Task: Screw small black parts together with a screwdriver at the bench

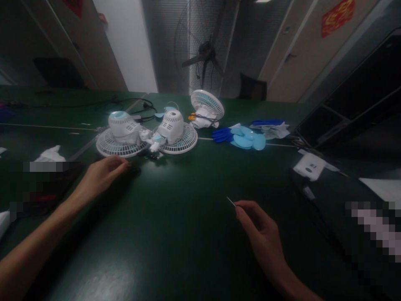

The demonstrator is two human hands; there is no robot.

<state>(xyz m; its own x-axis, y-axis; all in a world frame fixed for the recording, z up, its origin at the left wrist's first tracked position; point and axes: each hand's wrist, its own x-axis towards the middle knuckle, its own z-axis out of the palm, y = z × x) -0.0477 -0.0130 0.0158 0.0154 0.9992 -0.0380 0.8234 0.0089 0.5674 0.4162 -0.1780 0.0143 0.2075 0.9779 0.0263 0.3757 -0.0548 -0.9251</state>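
My right hand (261, 234) is over the front right of the green table, its thumb and forefinger closed on a thin metal rod (231, 201) whose tip points up and left. My left hand (105, 173) reaches to the table near the left white fan (122, 136); its fingers are pinched together, and whatever is in them is hidden. Small dark pieces (134, 168) lie just beyond its fingertips. Beside that fan, a second white fan (173, 131) also rests grille-down. A third small fan (205, 108) stands farther back, its grille tilted upward.
Light blue fan blades (249, 138) lie by blue gloves (222, 134) at the back right. A white box (309, 165) sits on the right. Black cables (134, 100) trail behind the fans. A dark tray-like thing (62, 184), partly blurred, is at the left.
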